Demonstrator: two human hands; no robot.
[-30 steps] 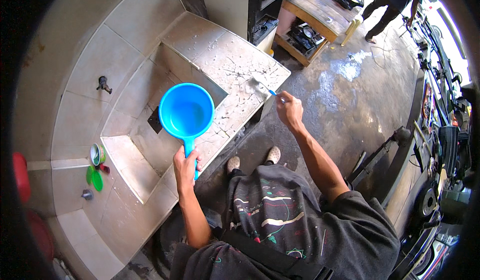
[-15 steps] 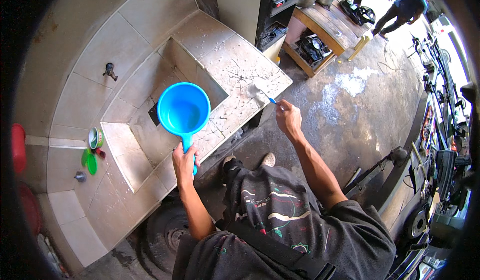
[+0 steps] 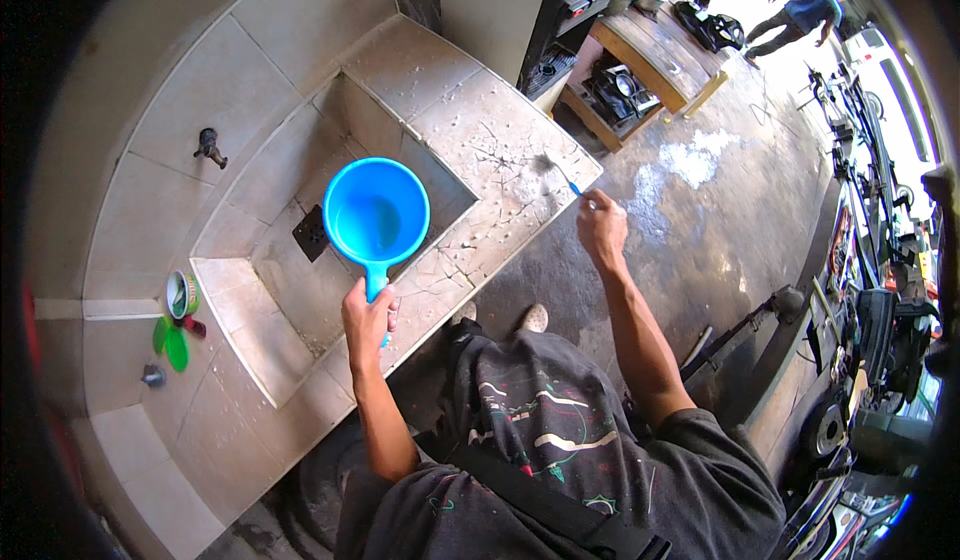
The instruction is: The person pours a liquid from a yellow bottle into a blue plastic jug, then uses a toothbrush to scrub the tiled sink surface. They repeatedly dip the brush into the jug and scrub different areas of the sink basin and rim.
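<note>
My left hand [image 3: 368, 312] is closed round the handle of a blue plastic water dipper [image 3: 376, 210], held over the tiled sink basin [image 3: 310, 305]. The dipper's open top faces up, and a darker patch shows at its bottom. In my right hand [image 3: 603, 228] is a thin blue-handled tool with a pale shaft [image 3: 562, 173]; its fingers pinch the handle end. The tool's far end reaches the tiled counter [image 3: 450, 80] near its outer corner; its shape is too small to tell. Dark crack-like streaks and white specks cover the tiles there.
A tap [image 3: 210, 148] juts from the wall. A tub [image 3: 183, 294] and green lids [image 3: 172, 344] lie on the left ledge. Beyond the counter are a stove [image 3: 550, 65] and a wooden table [image 3: 660, 55]. Another person [image 3: 805, 10] is far right; metal parts [image 3: 885, 330] line the right side.
My right hand and the tool have moved slightly away from me across the counter's corner. The dipper stays in my left hand over the sink. The far person has changed posture.
</note>
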